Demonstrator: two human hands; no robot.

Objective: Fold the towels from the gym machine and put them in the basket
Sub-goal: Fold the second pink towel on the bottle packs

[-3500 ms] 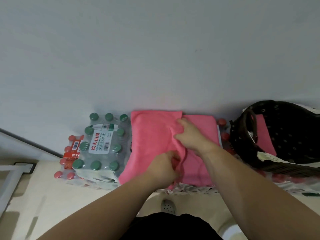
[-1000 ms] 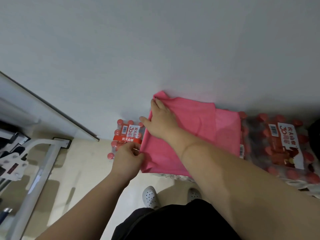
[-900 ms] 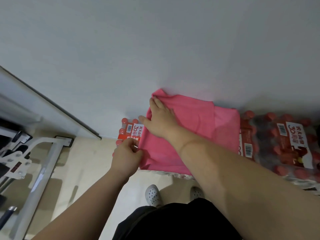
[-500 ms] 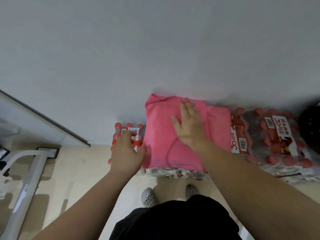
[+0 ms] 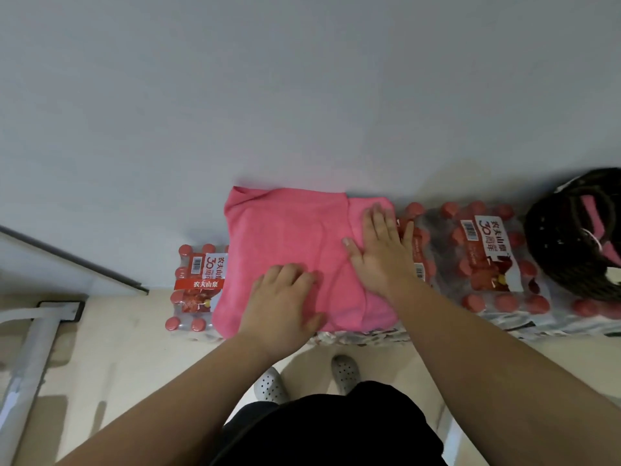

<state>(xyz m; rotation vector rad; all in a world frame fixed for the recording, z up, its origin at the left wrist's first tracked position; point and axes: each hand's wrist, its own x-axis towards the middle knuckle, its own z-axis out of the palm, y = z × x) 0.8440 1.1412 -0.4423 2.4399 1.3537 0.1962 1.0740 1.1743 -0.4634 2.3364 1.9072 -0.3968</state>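
While the left grip [image 5: 282, 299] lies spread flat on the pink towel [image 5: 285, 237], the right grip [image 5: 381, 253] presses flat beside it

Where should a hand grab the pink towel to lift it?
Pinch the towel at its near edge, from the person's side: it seems to hang past the bottle packs, giving room underneath. The far edge butts the wall, and the rest lies flat.

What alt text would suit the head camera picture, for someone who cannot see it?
A person's left hand and right hand press flat on a folded pink towel lying on packs of red-capped water bottles against a grey wall. A dark basket holding pink cloth stands to the right.
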